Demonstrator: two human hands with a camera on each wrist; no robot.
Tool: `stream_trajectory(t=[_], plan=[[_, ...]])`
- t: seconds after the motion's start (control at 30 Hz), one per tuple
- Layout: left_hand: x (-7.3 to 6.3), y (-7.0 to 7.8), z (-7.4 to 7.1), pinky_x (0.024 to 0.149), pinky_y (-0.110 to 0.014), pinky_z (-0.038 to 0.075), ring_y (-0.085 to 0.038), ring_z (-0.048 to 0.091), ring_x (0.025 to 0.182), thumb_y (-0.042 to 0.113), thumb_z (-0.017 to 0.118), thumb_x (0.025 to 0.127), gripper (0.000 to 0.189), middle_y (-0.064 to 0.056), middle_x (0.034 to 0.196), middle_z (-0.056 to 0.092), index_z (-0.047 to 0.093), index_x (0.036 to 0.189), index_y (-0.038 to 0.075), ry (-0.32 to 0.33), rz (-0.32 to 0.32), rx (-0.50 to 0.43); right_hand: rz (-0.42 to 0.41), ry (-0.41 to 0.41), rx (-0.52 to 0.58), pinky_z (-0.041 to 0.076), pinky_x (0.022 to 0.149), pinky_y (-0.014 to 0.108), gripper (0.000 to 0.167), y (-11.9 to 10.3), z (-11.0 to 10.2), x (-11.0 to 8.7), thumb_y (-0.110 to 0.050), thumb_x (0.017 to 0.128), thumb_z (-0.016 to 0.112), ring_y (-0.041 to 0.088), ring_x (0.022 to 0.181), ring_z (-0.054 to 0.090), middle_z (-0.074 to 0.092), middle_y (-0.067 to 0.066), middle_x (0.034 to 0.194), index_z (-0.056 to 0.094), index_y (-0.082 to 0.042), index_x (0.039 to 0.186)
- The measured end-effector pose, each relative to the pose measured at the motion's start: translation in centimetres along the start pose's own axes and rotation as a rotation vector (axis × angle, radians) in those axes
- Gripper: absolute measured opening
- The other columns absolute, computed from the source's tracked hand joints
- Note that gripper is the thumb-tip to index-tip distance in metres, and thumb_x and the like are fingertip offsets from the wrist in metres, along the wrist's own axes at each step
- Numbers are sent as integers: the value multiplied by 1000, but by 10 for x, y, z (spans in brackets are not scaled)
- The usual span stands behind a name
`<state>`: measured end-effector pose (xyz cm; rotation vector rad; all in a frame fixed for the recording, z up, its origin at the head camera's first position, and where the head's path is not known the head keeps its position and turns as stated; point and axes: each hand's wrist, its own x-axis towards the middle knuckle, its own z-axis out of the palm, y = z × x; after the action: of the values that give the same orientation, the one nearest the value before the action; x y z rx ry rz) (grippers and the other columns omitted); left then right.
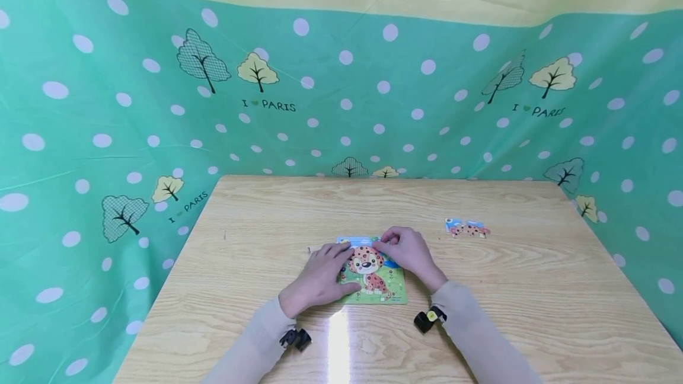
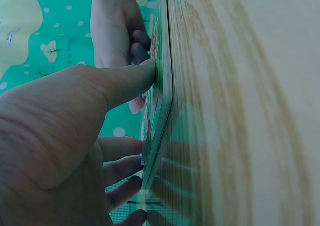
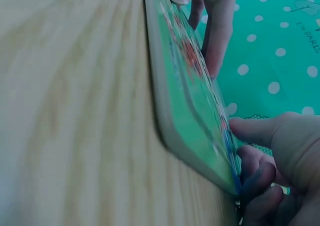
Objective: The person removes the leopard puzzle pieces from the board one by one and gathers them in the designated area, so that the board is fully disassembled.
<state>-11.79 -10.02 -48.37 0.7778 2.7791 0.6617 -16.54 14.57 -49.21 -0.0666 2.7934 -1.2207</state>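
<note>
A jigsaw puzzle board [image 1: 373, 295] with a spotted leopard cub picture lies flat on the table. My left hand [image 1: 322, 274] spans its left side, fingers spread. The left thumb [image 2: 145, 75] touches the face near the front edge, and the fingertips rest farther back. At the board's far right corner is my right hand [image 1: 408, 250], fingers bent, its thumb [image 3: 245, 128] on the picture. The curled right fingers [image 3: 265, 176] sit close to the board's edge; I cannot tell whether they pinch a piece there.
Joined or adjacent loose puzzle pieces [image 1: 468, 229], with blue sky and spotted orange patches, lie on the wooden table [image 1: 533, 289] beyond the right hand. A green polka-dot curtain [image 1: 320, 93] hangs behind the table and along its sides.
</note>
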Motion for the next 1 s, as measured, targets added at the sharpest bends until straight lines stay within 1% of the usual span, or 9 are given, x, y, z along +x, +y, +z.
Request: stream_trajectory(t=[0.2,0.37,0.5,0.6,0.67,0.73,0.9,1.0], plan=[[0,1,-1,124,-64,35,-39,40,154,52,74,96,80,-15,168,43,51,158,7,0,-4,-6,17,16,-49,37,57,29,22,-4,4,1,-37,91,82,16,59,50,59,-1,71,77,-16,94],[0,0,0,124,-64,35,-38,40,154,51,75,96,80,-15,168,43,51,158,7,2,-3,-6,26,24,-66,37,57,30,22,-5,6,2,-36,90,81,17,60,51,60,0,73,76,-16,97],[0,0,0,124,-64,35,-38,40,154,52,74,96,80,-15,168,43,51,158,7,2,-3,-6,23,19,-57,38,57,30,24,-4,5,2,-36,89,79,17,61,52,61,0,75,76,-16,102],[1,0,0,124,-64,36,-38,40,154,52,74,96,80,-15,168,43,51,158,7,1,-2,-3,0,-2,-21,40,58,28,24,-2,3,2,-35,90,78,16,62,52,61,0,75,77,-16,105],[1,0,1,124,-64,36,-38,40,154,53,74,96,80,-15,168,43,51,158,7,1,-1,-1,-25,-35,12,42,60,28,25,1,-2,1,-36,93,78,16,64,53,61,0,75,78,-15,107],[1,-1,1,124,-64,35,-38,40,154,53,74,96,80,-15,169,43,50,158,7,0,0,3,-52,-96,55,43,61,26,30,6,-8,1,-37,94,79,15,67,54,62,0,78,78,-13,113],[0,0,0,125,-64,34,-38,39,155,53,73,96,80,-14,169,42,50,159,8,-7,-3,-2,-83,-281,156,42,63,22,55,19,-23,2,-31,88,88,15,73,52,62,1,88,71,-6,134],[0,1,0,125,-64,34,-39,39,155,53,73,97,81,-14,169,42,49,159,8,-9,-6,-7,-89,-349,181,42,64,21,64,22,-29,1,-23,85,90,15,75,51,60,2,92,66,-3,141]])
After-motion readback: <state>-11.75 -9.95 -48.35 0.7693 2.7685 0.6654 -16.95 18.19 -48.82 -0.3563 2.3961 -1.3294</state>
